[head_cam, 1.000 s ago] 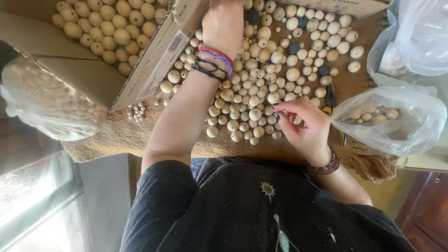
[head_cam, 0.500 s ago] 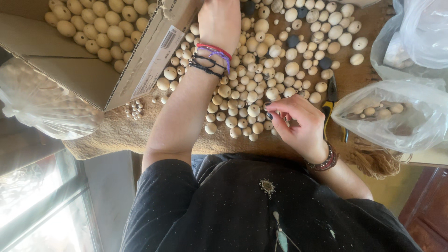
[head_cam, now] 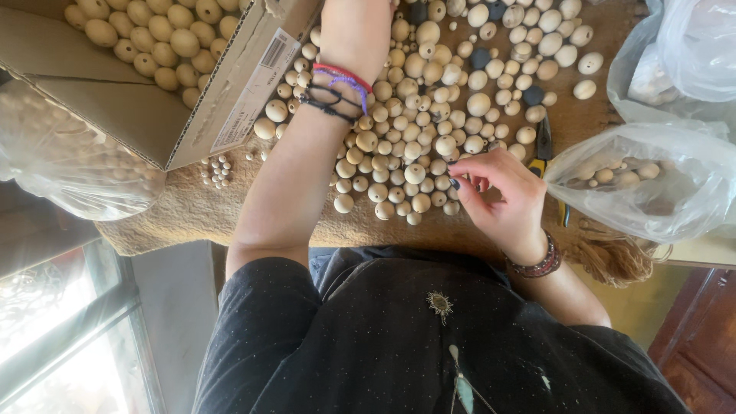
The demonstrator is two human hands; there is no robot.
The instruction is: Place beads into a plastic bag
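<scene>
A wide pile of round wooden beads (head_cam: pixel 429 123), pale with a few dark ones, lies on a brown fibre mat (head_cam: pixel 192 211). My left hand (head_cam: pixel 356 23) reaches across the pile to the top edge of the view, its fingers cut off; coloured bracelets (head_cam: pixel 337 88) ring the wrist. My right hand (head_cam: pixel 498 192), with dark nails and a brown beaded bracelet, sits at the pile's near right edge. Its thumb and fingertips pinch together on a small bead (head_cam: pixel 454 184).
An open cardboard box (head_cam: pixel 230 100) of larger pale beads stands at upper left, with a clear plastic bag (head_cam: pixel 69 161) of beads beside it. Further clear bags (head_cam: pixel 652 184) holding beads lie at right. Pliers (head_cam: pixel 544 146) rest by the right bag. A window is at lower left.
My left hand has reached farther over the pile, so its fingers now leave the view. My right hand has stayed at the pile's near edge, fingertips still together.
</scene>
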